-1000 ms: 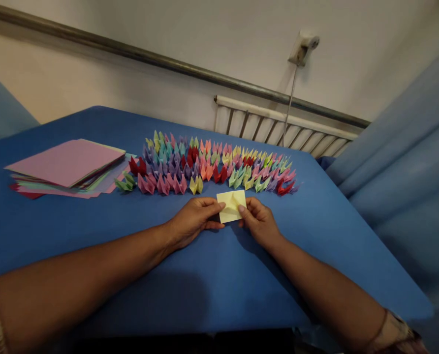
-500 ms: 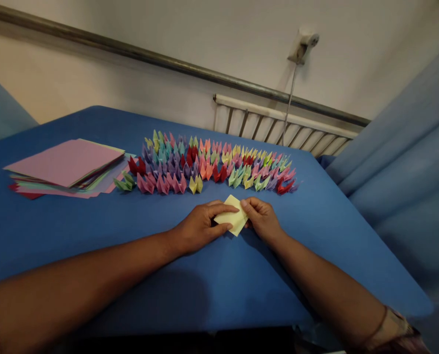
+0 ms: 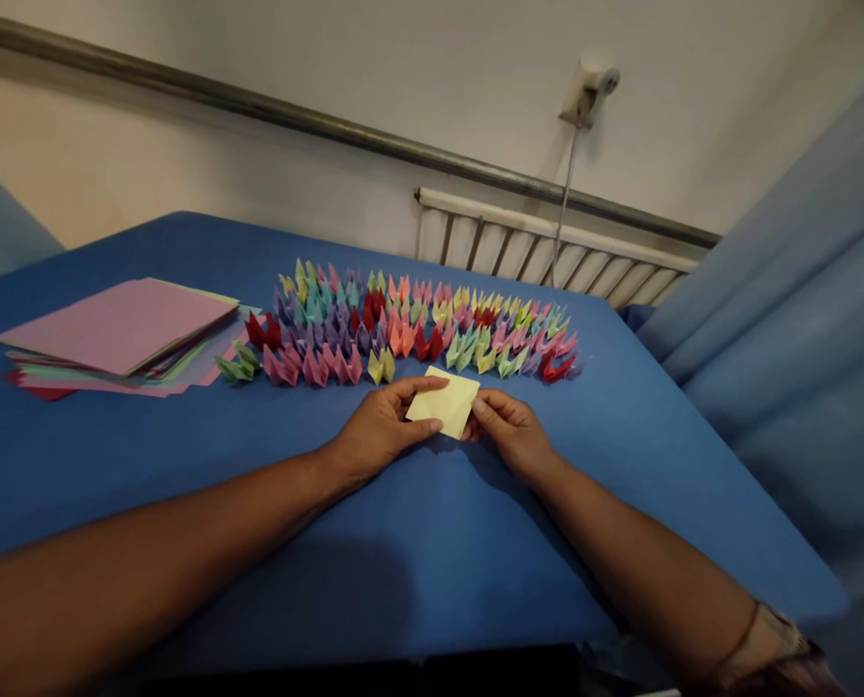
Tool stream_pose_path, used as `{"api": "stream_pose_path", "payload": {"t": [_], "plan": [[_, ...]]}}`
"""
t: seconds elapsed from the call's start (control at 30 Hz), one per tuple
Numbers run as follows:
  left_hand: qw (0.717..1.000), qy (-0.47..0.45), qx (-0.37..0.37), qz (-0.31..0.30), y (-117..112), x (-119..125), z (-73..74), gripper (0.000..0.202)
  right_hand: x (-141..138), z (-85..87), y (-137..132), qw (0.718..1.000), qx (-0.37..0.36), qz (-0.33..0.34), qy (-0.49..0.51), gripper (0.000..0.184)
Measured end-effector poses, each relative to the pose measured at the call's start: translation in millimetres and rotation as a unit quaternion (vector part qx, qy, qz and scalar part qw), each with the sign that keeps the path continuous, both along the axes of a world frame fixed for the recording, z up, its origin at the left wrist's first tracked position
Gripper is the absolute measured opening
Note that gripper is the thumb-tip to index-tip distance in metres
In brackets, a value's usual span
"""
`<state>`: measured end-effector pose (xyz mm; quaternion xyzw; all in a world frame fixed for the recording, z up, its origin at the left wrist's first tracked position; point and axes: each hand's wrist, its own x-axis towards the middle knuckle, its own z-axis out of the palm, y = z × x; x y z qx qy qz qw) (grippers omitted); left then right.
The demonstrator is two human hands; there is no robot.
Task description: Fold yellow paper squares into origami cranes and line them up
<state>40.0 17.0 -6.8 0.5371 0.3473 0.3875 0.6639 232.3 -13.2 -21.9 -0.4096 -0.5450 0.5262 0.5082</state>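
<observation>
A small folded pale-yellow paper square (image 3: 443, 400) is held just above the blue table (image 3: 417, 561), near its middle. My left hand (image 3: 378, 431) pinches its left edge, with the forefinger along the top. My right hand (image 3: 510, 431) pinches its lower right corner. Just beyond the paper stand rows of several small folded paper cranes (image 3: 417, 324) in many colours.
A stack of flat coloured paper sheets (image 3: 123, 334), pink on top, lies at the left of the table. Behind the table are a white wall, a metal rail (image 3: 330, 121) and a white slatted bed end (image 3: 548, 252). Blue curtain (image 3: 787, 319) hangs at the right.
Both hands have turned the yellow paper: it went from a landscape rectangle to a diamond, and now lies flatter and tilted, a little farther left.
</observation>
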Motion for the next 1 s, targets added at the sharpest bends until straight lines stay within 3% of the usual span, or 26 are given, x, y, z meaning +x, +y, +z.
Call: {"api": "stream_pose_path", "payload": {"t": [0.27,0.53,0.7,0.83,0.93,1.0], "plan": [[0.999,0.028,0.018,-0.005,-0.4,-0.5,-1.0,0.061,0.8,-0.3,0.8,1.000,0.004,0.007,-0.001,0.030],[0.985,0.098,0.139,-0.023,-9.5,-2.6,2.6,0.062,-6.6,-1.4,-1.9,1.000,-0.007,-0.009,-0.012,0.025],[0.981,0.093,0.157,-0.065,-10.4,-3.2,2.8,0.074,-11.7,-2.3,-6.0,0.993,0.030,-0.073,-0.093,0.019],[0.987,0.061,0.119,-0.084,-12.0,0.5,0.3,0.100,-11.4,5.7,-14.7,0.933,0.159,-0.158,-0.281,0.017],[0.989,0.079,0.109,-0.067,-14.7,3.4,-1.6,0.109,-13.1,11.1,-21.7,0.884,0.248,-0.145,-0.370,0.011],[0.988,0.089,0.114,-0.057,-16.8,4.7,-1.2,0.103,-15.2,11.4,-24.2,0.867,0.278,-0.120,-0.395,0.010]]}}
